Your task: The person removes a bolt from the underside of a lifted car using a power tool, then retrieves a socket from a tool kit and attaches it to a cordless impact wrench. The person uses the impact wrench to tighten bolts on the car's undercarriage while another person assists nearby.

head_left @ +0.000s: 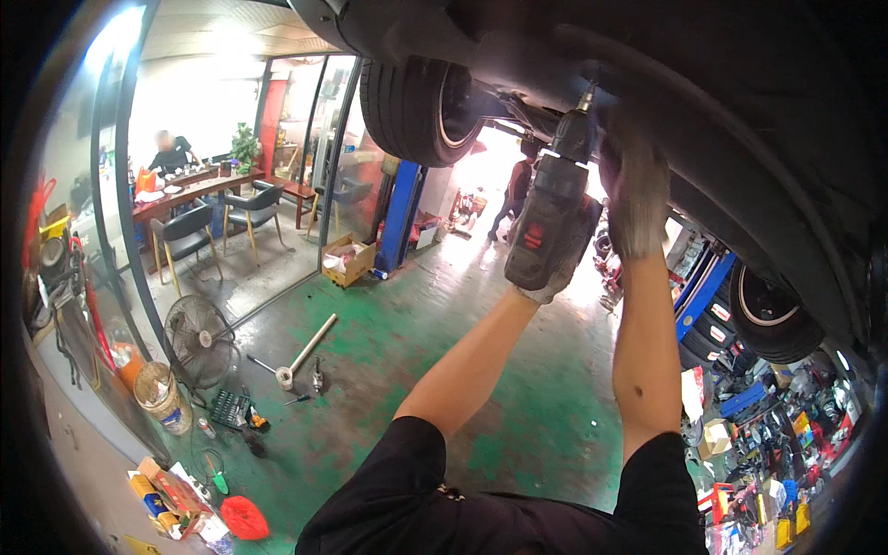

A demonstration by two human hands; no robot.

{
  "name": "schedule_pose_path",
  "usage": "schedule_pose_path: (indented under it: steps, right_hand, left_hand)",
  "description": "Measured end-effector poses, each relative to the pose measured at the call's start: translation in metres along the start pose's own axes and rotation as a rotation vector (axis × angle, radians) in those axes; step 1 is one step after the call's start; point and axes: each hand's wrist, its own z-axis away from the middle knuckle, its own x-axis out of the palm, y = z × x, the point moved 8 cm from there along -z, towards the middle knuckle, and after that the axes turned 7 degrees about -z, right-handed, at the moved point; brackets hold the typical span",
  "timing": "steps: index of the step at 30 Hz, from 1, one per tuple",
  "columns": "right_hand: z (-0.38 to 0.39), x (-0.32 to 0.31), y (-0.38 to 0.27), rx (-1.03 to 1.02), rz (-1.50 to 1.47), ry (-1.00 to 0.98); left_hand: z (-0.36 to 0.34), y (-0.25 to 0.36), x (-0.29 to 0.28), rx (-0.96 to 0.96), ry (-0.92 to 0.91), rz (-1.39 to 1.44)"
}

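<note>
My gloved left hand [553, 282] is wrapped round the lower part of a dark cordless power tool [548, 227], which points upward. Its metal bit end [585, 100] reaches the dark underside [703, 120] of a raised car, where a small light glows. My gloved right hand [641, 199] is raised just right of the tool against that underside; its fingers are blurred in shadow, and I cannot tell what they hold.
Wheels [407, 111], [768, 314] hang beside blue lift posts [398, 222]. A co-worker [518, 190] stands behind; another person [171, 157] sits at a table [199, 194]. Below left are a fan [196, 340], bucket [162, 398] and tools [231, 409]; parts [749, 444] clutter the right.
</note>
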Motion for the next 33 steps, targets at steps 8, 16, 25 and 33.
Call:
schedule_pose_path:
  steps: [8, 16, 25, 33]
  right_hand:
    - [0.082, 0.004, -0.037, 0.183, -0.109, -0.311]
    - [0.077, 0.004, -0.037, 0.014, 0.16, -0.223]
    - [-0.011, 0.01, -0.055, -0.434, 0.073, -0.205]
    - [-0.03, 0.044, -0.021, 0.216, -0.813, -0.197]
  left_hand:
    - [0.008, -0.036, -0.023, -0.237, -0.012, 0.304]
    - [0.009, -0.045, -0.028, -0.227, 0.01, 0.155]
    - [0.024, -0.004, -0.019, 0.434, -0.054, -1.448]
    - [0.033, -0.012, -0.045, 0.253, 0.08, -1.128]
